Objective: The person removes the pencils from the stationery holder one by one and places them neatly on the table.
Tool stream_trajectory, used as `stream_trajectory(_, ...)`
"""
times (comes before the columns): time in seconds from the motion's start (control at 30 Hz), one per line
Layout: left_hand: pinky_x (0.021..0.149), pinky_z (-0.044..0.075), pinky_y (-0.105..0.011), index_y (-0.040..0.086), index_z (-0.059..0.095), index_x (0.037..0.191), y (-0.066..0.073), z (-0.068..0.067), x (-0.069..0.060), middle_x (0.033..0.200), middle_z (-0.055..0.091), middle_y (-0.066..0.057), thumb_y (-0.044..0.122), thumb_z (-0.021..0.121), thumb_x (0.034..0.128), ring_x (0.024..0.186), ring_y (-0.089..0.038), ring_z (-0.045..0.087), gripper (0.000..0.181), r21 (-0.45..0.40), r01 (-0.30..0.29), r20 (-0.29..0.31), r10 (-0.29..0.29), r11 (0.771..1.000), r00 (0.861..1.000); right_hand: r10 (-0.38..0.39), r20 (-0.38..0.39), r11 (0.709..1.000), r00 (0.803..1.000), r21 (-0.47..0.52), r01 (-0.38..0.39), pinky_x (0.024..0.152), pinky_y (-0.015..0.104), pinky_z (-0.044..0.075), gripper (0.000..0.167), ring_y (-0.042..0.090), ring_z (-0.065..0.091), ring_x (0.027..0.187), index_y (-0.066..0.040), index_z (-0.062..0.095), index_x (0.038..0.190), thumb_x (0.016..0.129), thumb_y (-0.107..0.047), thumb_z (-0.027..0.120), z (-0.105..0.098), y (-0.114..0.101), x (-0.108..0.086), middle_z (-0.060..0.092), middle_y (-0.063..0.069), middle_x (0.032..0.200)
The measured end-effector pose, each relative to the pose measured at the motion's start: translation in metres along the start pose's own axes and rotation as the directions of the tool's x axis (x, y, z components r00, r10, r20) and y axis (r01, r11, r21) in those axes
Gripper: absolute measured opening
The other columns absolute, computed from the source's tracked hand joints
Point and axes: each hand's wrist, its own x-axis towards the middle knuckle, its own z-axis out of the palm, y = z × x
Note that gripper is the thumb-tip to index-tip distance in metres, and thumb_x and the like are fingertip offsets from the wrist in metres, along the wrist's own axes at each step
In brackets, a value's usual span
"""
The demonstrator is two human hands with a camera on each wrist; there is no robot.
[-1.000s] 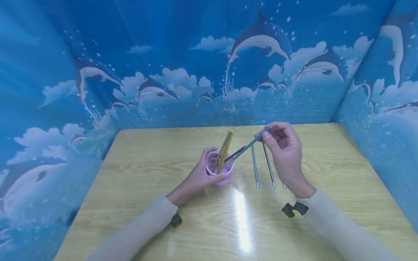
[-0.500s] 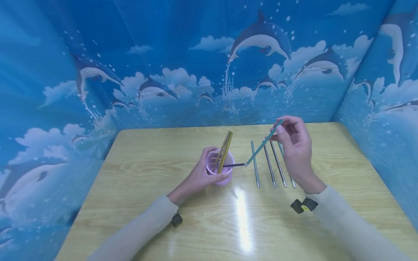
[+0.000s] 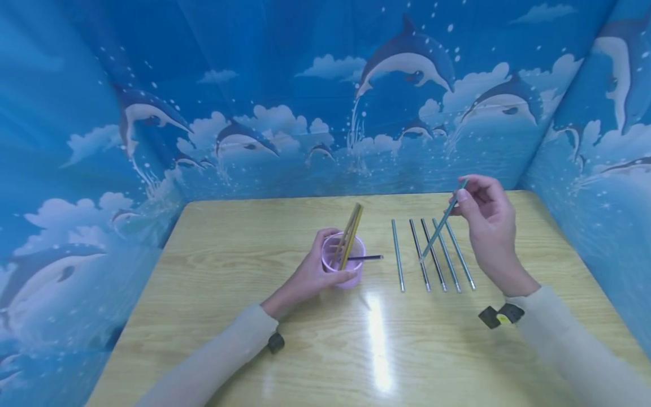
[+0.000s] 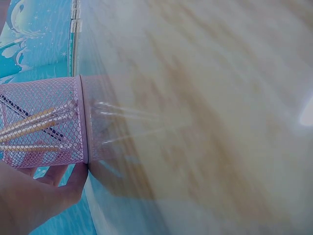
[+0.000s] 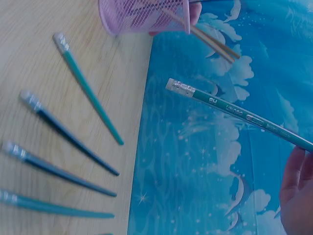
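My left hand (image 3: 310,274) grips a pink mesh pencil cup (image 3: 351,281) standing on the table. Yellow pencils (image 3: 351,237) lean up out of it, and a dark pencil (image 3: 370,258) sticks out over its right rim. To the right, my right hand (image 3: 490,229) pinches one end of a green pencil (image 5: 244,115); its silver band and white eraser point down towards the table. Beneath it lies a row of pencils: a green pencil (image 3: 398,257) at the left, two dark pencils (image 3: 419,254), and two more green pencils (image 3: 460,255) at the right.
The light wood table (image 3: 244,237) ends at a blue dolphin-print curtain (image 3: 285,152) behind and at both sides. A light glare (image 3: 377,345) shows on the tabletop in front of the cup.
My right hand has moved right, drawing the green pencil out of the cup and over the row. The dark pencil has tipped against the cup's rim. My left hand has stayed put.
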Motion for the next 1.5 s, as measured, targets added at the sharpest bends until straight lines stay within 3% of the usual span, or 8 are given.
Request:
stream_trajectory(0.17, 0.111, 0.054, -0.052, 0.027, 0.035, 0.159, 0.000, -0.002, 0.000, 0.155, 0.054, -0.004, 0.023, 0.093, 0.0875, 0.133, -0.028, 0.061, 0.092, -0.012, -0.010, -0.003, 0.010, 1.000, 1.000, 0.044, 0.001, 0.999, 0.999, -0.027, -0.044, 0.079, 0.023, 0.064, 0.026, 0.020, 0.062, 0.093, 0.009, 0.061, 0.134, 0.109, 0.002, 0.060, -0.012, 0.004, 0.003, 0.057, 0.016, 0.112)
stream_trajectory(0.33, 0.111, 0.054, -0.053, 0.027, 0.036, 0.159, -0.001, -0.003, -0.001, 0.156, 0.054, -0.004, 0.024, 0.093, 0.0877, 0.134, -0.030, 0.061, 0.092, -0.012, -0.018, -0.005, 0.018, 1.000, 1.000, 0.089, -0.002, 0.983, 0.996, -0.159, -0.088, 0.076, 0.020, 0.063, 0.030, 0.016, 0.065, 0.088, 0.008, 0.064, 0.137, 0.108, 0.000, 0.064, -0.022, 0.007, 0.003, 0.062, 0.013, 0.107)
stream_trajectory(0.63, 0.112, 0.052, -0.055, 0.028, 0.036, 0.159, -0.002, -0.002, -0.001, 0.155, 0.055, -0.003, 0.027, 0.093, 0.0870, 0.134, -0.028, 0.060, 0.092, 0.007, -0.013, -0.010, 0.013, 1.000, 1.000, 0.174, -0.015, 0.928, 0.985, -0.333, -0.168, 0.073, 0.017, 0.061, 0.036, 0.012, 0.068, 0.089, 0.000, 0.066, 0.142, 0.107, -0.002, 0.068, -0.046, 0.019, 0.004, 0.070, 0.006, 0.109)
stream_trajectory(0.83, 0.113, 0.052, -0.052, 0.028, 0.036, 0.159, -0.002, -0.002, 0.000, 0.155, 0.055, -0.002, 0.025, 0.094, 0.0868, 0.134, -0.026, 0.061, 0.093, 0.002, -0.019, -0.007, 0.019, 1.000, 1.000, 0.242, -0.028, 0.865, 0.970, -0.446, -0.229, 0.070, 0.018, 0.062, 0.035, 0.007, 0.069, 0.090, 0.000, 0.067, 0.142, 0.109, -0.010, 0.068, -0.063, 0.030, 0.008, 0.069, -0.002, 0.108)
stream_trajectory(1.03, 0.113, 0.052, -0.055, 0.027, 0.036, 0.160, -0.002, -0.001, 0.000, 0.156, 0.054, -0.005, 0.023, 0.093, 0.0879, 0.135, -0.030, 0.060, 0.092, -0.012, -0.026, 0.000, 0.026, 1.000, 1.000, 0.373, -0.033, 0.788, 0.927, -0.517, -0.335, 0.070, 0.019, 0.062, 0.039, 0.005, 0.067, 0.090, -0.003, 0.064, 0.144, 0.111, -0.023, 0.067, -0.080, 0.041, 0.013, 0.068, -0.006, 0.107)
stream_trajectory(1.27, 0.110, 0.055, -0.053, 0.028, 0.037, 0.158, -0.001, -0.001, -0.001, 0.155, 0.054, -0.003, 0.025, 0.093, 0.0886, 0.133, -0.029, 0.061, 0.090, -0.005, -0.026, -0.004, 0.026, 1.000, 1.000, 0.523, -0.048, 0.709, 0.851, -0.530, -0.465, 0.072, 0.019, 0.062, 0.046, 0.003, 0.064, 0.089, 0.002, 0.059, 0.149, 0.112, -0.025, 0.065, -0.099, 0.058, 0.018, 0.067, -0.011, 0.103)
stream_trajectory(1.4, 0.111, 0.054, -0.052, 0.030, 0.037, 0.158, -0.001, -0.001, 0.000, 0.155, 0.054, -0.001, 0.025, 0.093, 0.0885, 0.133, -0.027, 0.061, 0.089, 0.000, -0.026, -0.002, 0.026, 1.000, 1.000, 0.584, -0.056, 0.644, 0.810, -0.575, -0.504, 0.074, 0.019, 0.063, 0.050, 0.000, 0.063, 0.088, 0.005, 0.056, 0.152, 0.113, -0.026, 0.062, -0.105, 0.069, 0.020, 0.068, -0.006, 0.107)
stream_trajectory(1.5, 0.112, 0.053, -0.053, 0.030, 0.037, 0.158, -0.001, -0.001, 0.001, 0.155, 0.054, -0.001, 0.024, 0.093, 0.0883, 0.134, -0.026, 0.060, 0.090, 0.006, -0.022, -0.002, 0.022, 1.000, 1.000, 0.608, -0.035, 0.605, 0.793, -0.627, -0.491, 0.073, 0.021, 0.062, 0.049, 0.000, 0.063, 0.086, 0.006, 0.057, 0.150, 0.113, -0.025, 0.061, -0.110, 0.078, 0.021, 0.070, 0.006, 0.112)
